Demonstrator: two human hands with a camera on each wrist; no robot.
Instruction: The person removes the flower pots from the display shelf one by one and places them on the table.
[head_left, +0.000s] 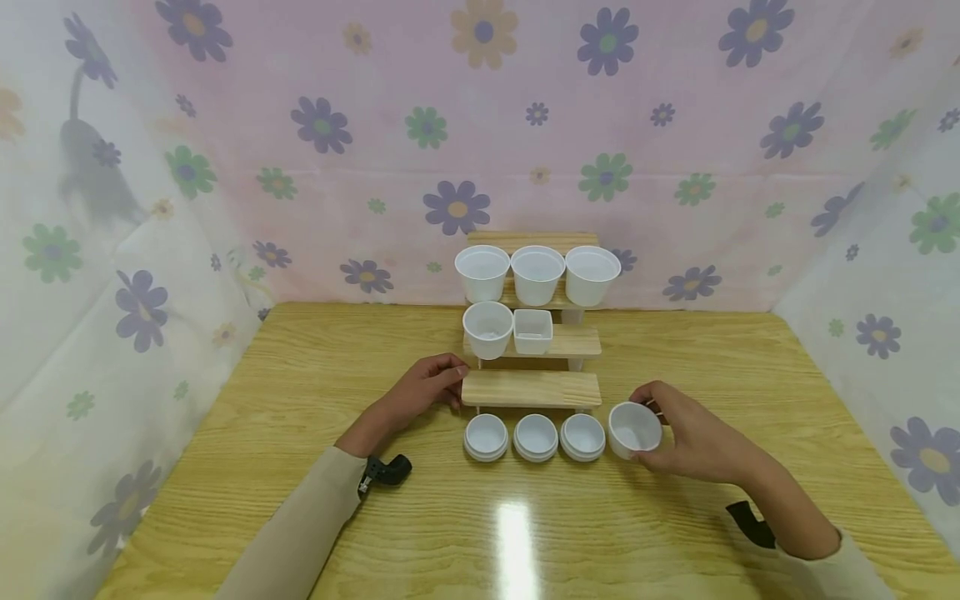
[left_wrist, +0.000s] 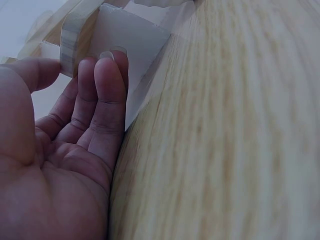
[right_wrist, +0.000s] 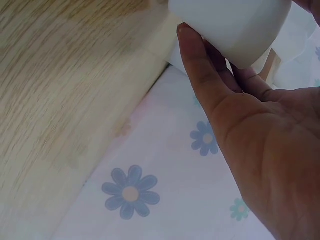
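My right hand (head_left: pixel 693 437) grips a small round white cup (head_left: pixel 634 427), thumb on the near side and fingers on the far side. The right wrist view shows the smooth wall of the white cup (right_wrist: pixel 235 27) between thumb and fingers. At the other side, my left hand (head_left: pixel 422 390) holds the left end of the lowest step of a wooden tiered stand (head_left: pixel 530 389). Up close, the thumb lies against the board's end (left_wrist: pixel 75 45), with curled fingers just below it. Three low white round containers (head_left: pixel 536 437) stand in a row before the stand.
Three tall white cups (head_left: pixel 537 273) line an upper step. One step lower are a round white cup (head_left: pixel 488 329) and a square white cup (head_left: pixel 533 332). Flowered cloth (head_left: pixel 360 225) hangs behind and beside the wood-grain table (head_left: pixel 322 517).
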